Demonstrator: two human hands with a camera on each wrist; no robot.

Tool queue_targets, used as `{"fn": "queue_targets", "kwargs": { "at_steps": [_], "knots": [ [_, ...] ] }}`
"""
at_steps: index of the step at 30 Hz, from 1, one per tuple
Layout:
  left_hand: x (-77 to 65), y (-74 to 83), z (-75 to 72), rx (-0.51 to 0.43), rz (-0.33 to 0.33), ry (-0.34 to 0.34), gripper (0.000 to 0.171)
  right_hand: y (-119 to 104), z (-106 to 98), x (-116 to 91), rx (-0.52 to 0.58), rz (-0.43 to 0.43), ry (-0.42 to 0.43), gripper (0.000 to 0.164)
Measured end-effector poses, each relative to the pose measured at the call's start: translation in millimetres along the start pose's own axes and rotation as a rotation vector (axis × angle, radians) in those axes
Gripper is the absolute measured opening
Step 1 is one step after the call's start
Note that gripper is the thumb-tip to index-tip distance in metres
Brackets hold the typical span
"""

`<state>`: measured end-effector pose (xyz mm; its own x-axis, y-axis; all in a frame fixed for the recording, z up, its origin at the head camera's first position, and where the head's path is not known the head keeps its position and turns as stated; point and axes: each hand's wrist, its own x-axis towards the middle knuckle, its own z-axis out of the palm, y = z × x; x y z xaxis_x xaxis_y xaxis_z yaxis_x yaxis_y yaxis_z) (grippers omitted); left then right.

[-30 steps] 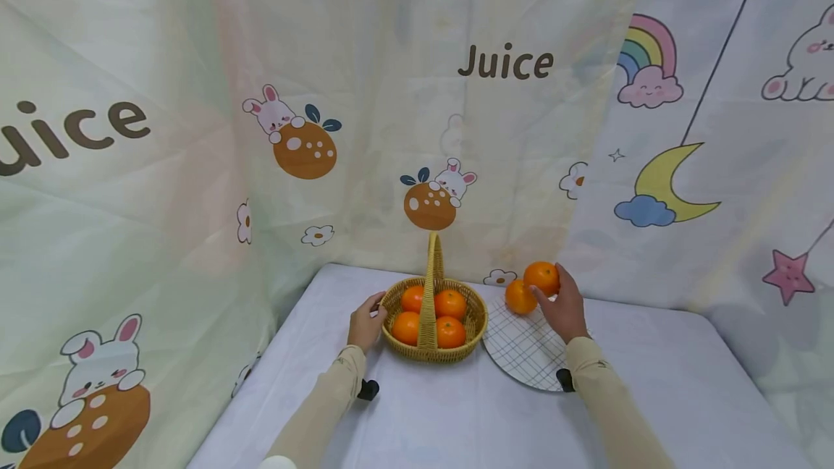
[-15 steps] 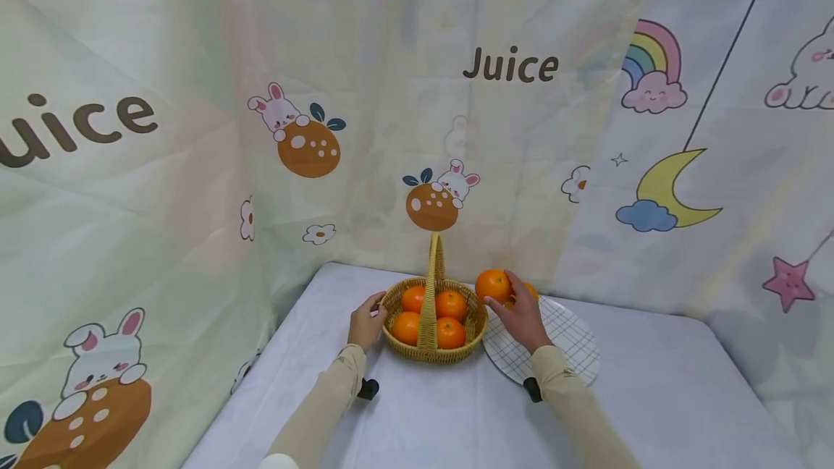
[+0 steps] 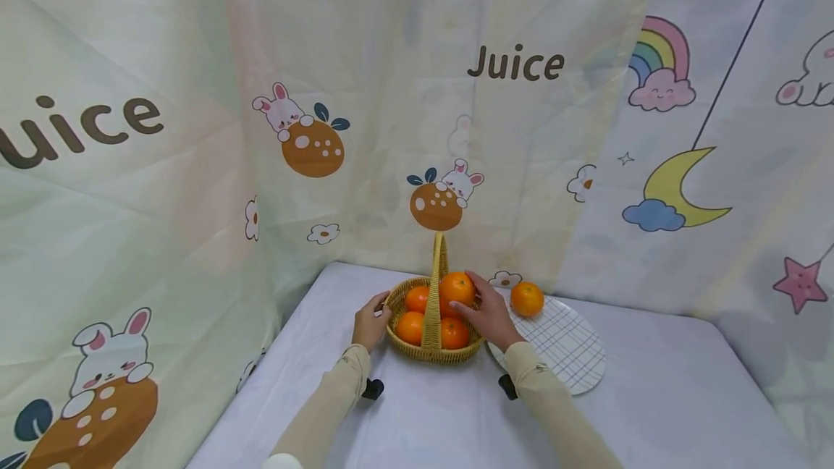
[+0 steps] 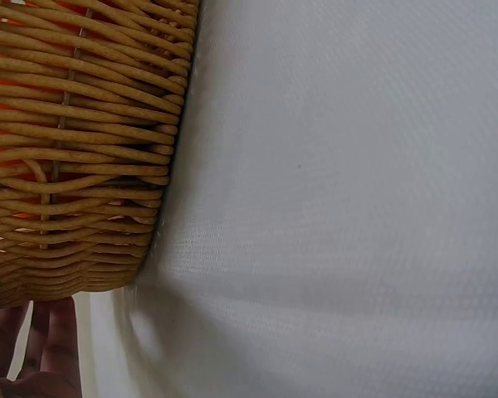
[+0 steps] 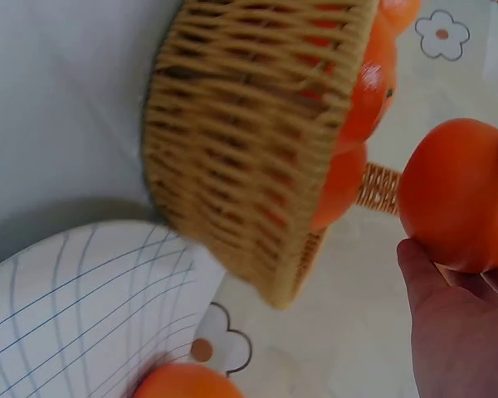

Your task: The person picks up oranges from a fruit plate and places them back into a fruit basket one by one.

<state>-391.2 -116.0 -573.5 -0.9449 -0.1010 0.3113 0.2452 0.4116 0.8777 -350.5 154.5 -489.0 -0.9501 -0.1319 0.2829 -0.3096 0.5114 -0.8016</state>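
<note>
My right hand (image 3: 490, 315) grips an orange (image 3: 457, 286) above the right side of a wicker basket (image 3: 435, 355). In the right wrist view, fingers and thumb curl round that orange (image 5: 458, 195), which is held apart from the basket wall (image 5: 232, 141). Several oranges lie in the basket, among them one at front left (image 3: 410, 328) and one at front right (image 3: 454, 334). My left hand (image 3: 371, 321) is at the basket's left rim, fingers bent against it. The left wrist view shows only part of those fingers (image 4: 60, 344), below the woven wall (image 4: 75, 166); their hold is mostly hidden.
A white plate with a grid pattern (image 3: 573, 353) stands right of the basket, with one orange (image 3: 527, 299) near its back edge. The basket's tall handle (image 3: 434, 295) arches over the middle. Printed curtains (image 3: 521, 165) hang behind the white-covered table (image 3: 430, 418).
My right hand has carried the orange leftward from above the plate to above the basket. The other orange stays on the plate, and the left hand keeps its place at the rim.
</note>
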Motion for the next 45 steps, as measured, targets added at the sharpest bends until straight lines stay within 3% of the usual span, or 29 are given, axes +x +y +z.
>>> {"fn": "queue_targets", "kwargs": {
  "at_steps": [12,22,26,37,45],
  "knots": [
    [-1.1,10.3,-1.6,0.01,-0.044,-0.008,0.038,-14,21,8,0.021,-0.037,-0.058,0.073],
    [-2.6,4.4,6.4,0.002,-0.006,-0.011,0.037,-4,31,5,-0.113,-0.016,-0.059,0.074],
    [-2.0,3.6,7.3,-0.011,-0.01,-0.005,0.037,-1,34,4,-0.116,-0.023,-0.036,0.073],
    [0.7,2.6,4.1,-0.003,-0.014,-0.001,0.037,-2,33,4,-0.08,0.013,-0.014,0.067],
    [-1.4,5.3,-0.9,-0.003,-0.019,-0.001,0.038,10,26,6,-0.078,0.038,-0.002,0.069]
  ]
}}
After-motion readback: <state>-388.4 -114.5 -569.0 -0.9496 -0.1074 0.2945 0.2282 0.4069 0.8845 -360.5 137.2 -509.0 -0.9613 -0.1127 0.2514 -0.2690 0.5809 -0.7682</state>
